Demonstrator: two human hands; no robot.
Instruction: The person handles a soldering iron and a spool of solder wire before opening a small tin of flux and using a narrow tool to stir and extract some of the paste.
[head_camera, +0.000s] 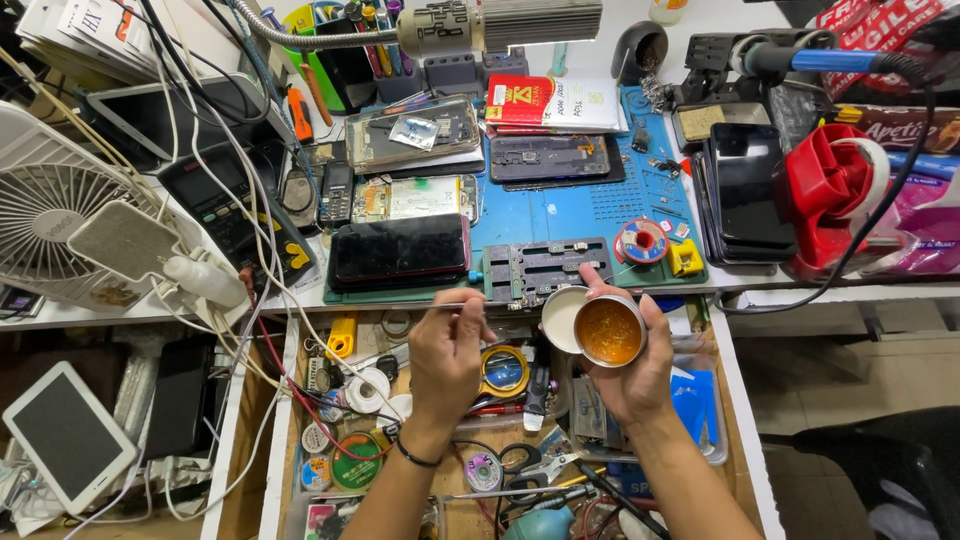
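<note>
Small round tin (609, 331) of amber paste is being gripped by right hand (632, 372), frame centre; thin tweezers (450, 306) are being pinched by left hand (446, 357); open cluttered drawer (340, 420) below, black phone (399, 251) above.

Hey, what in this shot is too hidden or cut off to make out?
All in the head view:
- Left hand: the thin tool's tip is too small to see.
- Right hand: the tin hides its palm; the lid is partly behind the tin.
- Drawer: both arms cover its contents; the bottom edge cuts it off.
</note>
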